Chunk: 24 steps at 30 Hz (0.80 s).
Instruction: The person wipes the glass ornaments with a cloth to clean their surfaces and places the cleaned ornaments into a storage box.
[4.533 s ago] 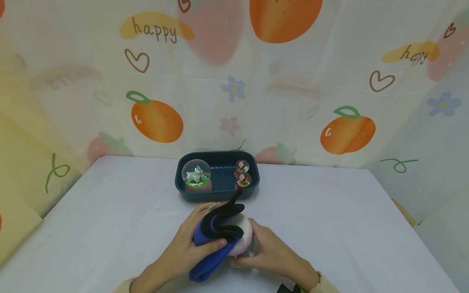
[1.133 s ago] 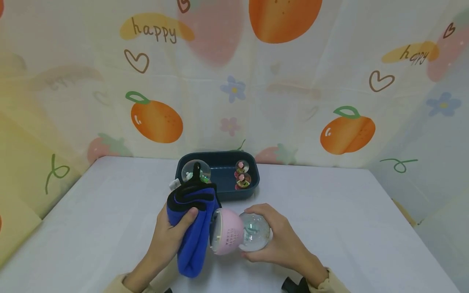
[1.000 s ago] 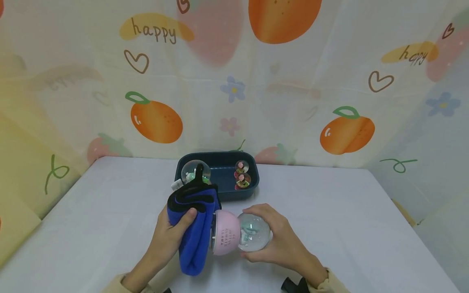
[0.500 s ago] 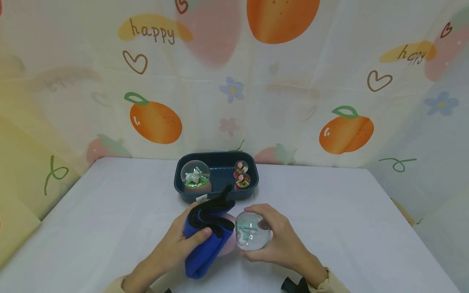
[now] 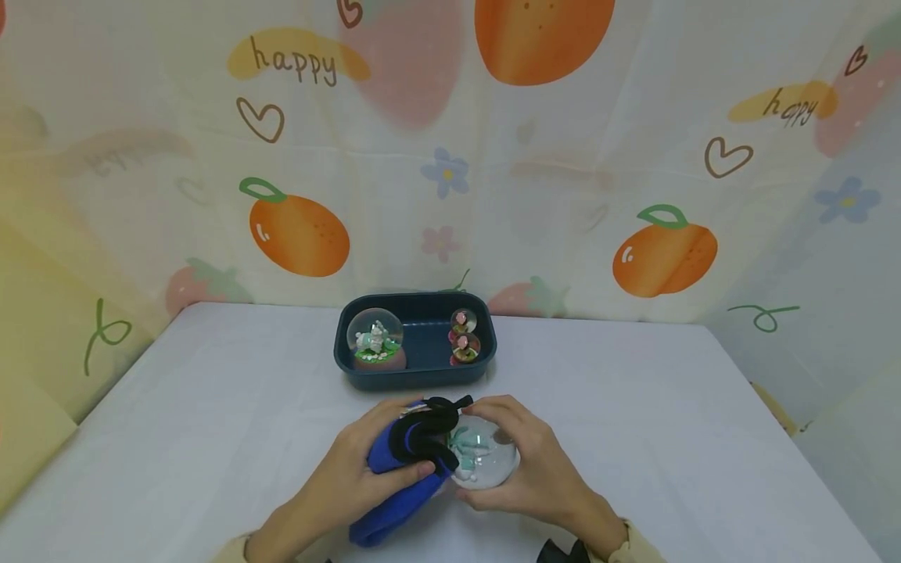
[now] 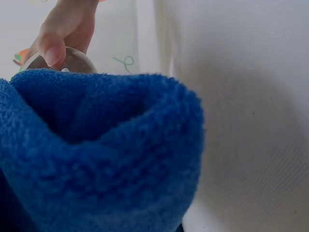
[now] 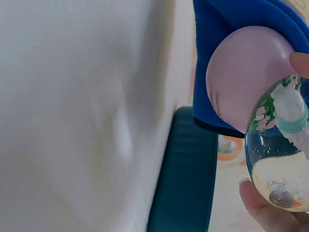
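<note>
In the head view my left hand (image 5: 352, 473) holds a folded blue towel (image 5: 394, 516) with black edging, thumb on top. The towel covers the pink base (image 7: 246, 72) of a snow globe, which shows clearly only in the right wrist view. My right hand (image 5: 549, 469) grips the globe's clear ball (image 5: 486, 453), fingers above and thumb below. The snow globe lies sideways, its base toward the left hand. Inside the ball are a white and mint-green figure and small pink and green bits. The left wrist view is mostly filled by the towel's fold (image 6: 111, 164).
A dark teal tray (image 5: 415, 381) stands behind the hands on the white-covered table (image 5: 669, 438). It holds another snow globe (image 5: 377, 342) at its left and two small globes (image 5: 465, 348) at its right. A fruit-print cloth (image 5: 450, 219) hangs behind.
Earlier the towel was drawn back left, baring the pink base; it has since moved right, over the base. Against the first frame, the snow globe has turned so its ball faces more into view.
</note>
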{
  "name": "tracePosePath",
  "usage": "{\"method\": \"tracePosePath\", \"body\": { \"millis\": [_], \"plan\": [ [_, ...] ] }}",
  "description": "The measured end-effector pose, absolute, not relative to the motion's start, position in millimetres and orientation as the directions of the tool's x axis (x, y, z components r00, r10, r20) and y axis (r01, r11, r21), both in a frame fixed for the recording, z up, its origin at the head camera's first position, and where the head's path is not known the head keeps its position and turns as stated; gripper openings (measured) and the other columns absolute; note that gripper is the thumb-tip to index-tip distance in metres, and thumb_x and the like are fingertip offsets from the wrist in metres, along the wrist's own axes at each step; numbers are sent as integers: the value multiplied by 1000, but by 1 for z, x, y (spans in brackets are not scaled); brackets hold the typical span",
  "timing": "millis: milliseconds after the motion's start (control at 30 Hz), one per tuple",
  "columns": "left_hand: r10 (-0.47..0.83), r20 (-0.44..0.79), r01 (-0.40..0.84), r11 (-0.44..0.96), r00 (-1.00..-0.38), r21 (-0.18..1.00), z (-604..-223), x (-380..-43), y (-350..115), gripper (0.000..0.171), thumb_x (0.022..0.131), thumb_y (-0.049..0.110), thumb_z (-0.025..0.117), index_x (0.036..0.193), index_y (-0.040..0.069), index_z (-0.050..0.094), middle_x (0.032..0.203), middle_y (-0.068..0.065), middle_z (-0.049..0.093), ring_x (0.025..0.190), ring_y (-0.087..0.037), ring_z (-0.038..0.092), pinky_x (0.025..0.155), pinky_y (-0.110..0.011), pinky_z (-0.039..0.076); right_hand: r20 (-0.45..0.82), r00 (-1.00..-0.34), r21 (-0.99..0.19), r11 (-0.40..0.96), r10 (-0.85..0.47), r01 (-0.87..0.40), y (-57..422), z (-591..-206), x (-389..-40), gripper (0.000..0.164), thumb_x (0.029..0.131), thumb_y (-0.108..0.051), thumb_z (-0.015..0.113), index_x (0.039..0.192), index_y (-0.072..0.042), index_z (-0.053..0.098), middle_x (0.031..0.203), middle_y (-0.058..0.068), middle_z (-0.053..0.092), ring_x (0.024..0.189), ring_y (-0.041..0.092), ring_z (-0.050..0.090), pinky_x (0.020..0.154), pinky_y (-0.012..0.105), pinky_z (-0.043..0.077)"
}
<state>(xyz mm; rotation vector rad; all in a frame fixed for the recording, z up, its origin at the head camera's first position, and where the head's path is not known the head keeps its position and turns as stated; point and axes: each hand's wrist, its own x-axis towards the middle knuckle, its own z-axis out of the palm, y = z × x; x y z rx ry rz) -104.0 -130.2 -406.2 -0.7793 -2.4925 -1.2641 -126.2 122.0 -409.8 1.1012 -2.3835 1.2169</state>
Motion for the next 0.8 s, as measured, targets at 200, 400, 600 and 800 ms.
{"method": "tracePosePath", "body": {
  "millis": [200, 400, 600, 800],
  "plan": [
    [330, 525, 620, 445, -784, 647, -410, -108, -132, 48, 84, 19, 79, 129, 18, 61, 123, 5, 69, 112, -13, 67, 94, -32, 55, 526, -666, -567, 366, -529, -738, 123, -410, -127, 76, 65, -28, 93, 131, -18, 56, 129, 0, 57, 111, 16, 61, 87, 31, 57],
    [236, 508, 554, 474, -829, 684, -411, -114, -137, 41, 84, 11, 78, 123, 15, 63, 111, 1, 75, 101, -13, 71, 87, -31, 57, 522, -627, -564, 317, -578, -762, 122, -411, -126, 75, 65, -25, 92, 131, -18, 57, 131, 1, 56, 113, 16, 62, 92, 34, 56],
    [347, 293, 428, 425, -891, 798, -411, -113, -143, 53, 92, 25, 69, 141, 22, 49, 123, 3, 69, 106, -11, 67, 87, -30, 54, 551, -592, -541, 288, -589, -790, 120, -412, -126, 79, 62, -21, 93, 131, -19, 56, 132, 1, 56, 115, 17, 61, 92, 34, 56],
    [475, 175, 388, 397, -862, 831, -409, -111, -143, 62, 91, 30, 71, 146, 28, 42, 132, 8, 62, 111, -10, 62, 91, -31, 52, 584, -549, -503, 265, -598, -823, 119, -412, -127, 80, 60, -16, 93, 131, -17, 55, 132, 3, 56, 115, 18, 61, 92, 33, 56]
  ]
}}
